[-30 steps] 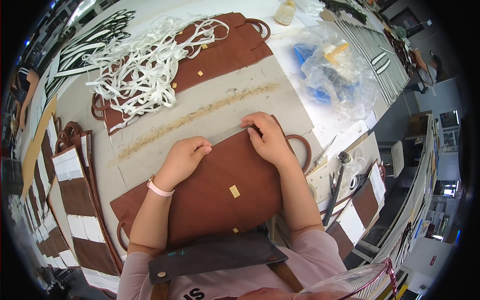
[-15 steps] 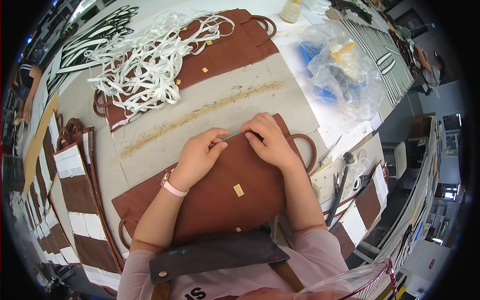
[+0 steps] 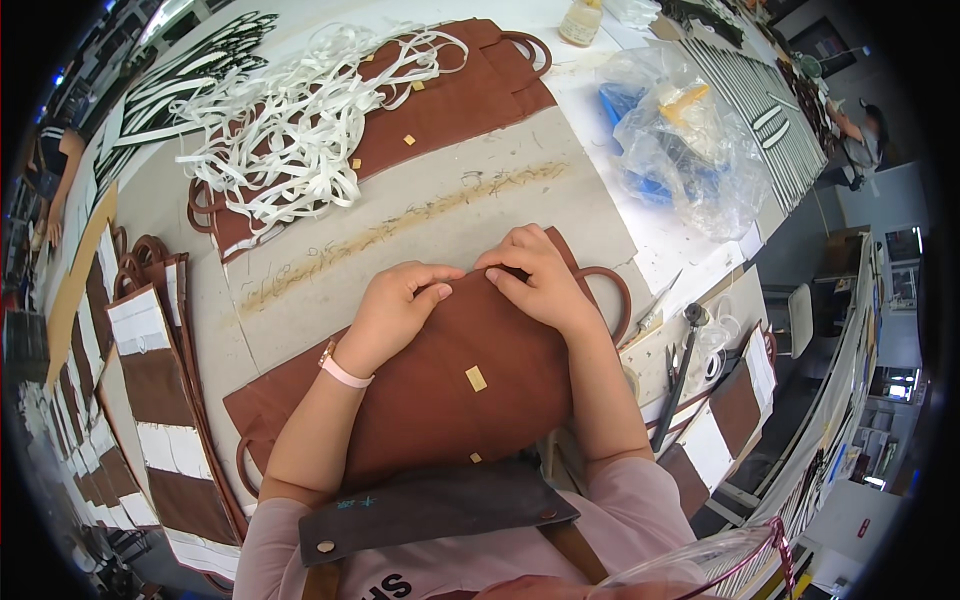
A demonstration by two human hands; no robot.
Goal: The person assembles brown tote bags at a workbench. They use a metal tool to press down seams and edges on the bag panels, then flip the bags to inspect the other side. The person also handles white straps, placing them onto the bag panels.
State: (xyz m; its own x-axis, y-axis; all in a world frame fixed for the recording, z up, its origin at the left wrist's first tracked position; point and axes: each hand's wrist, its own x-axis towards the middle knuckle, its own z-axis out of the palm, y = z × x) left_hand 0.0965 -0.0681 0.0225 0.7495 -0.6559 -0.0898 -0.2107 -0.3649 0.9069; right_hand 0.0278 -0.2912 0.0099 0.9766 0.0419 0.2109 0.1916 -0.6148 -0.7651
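A reddish-brown leather bag panel lies in front of me, with a loop handle at its right end and another at its left. A gold rectangular piece sits on it, and a smaller gold one near my body. Along the panel's far edge, my left hand has its thumb on the near side and fingers at the edge. Close to its right, my right hand grips the same edge, thumb on top and fingers curled over. What lies beneath the fingers is hidden.
Tangled white tape covers part of another brown panel. Clear plastic bags and a bottle stand beyond. A black-handled tool lies at right; stacked brown-and-white panels at left. Other people are at both sides.
My left hand's fingertips have moved slightly right along the far edge, closer to my right hand. The right fingers have shifted slightly left; the panel is almost where it was.
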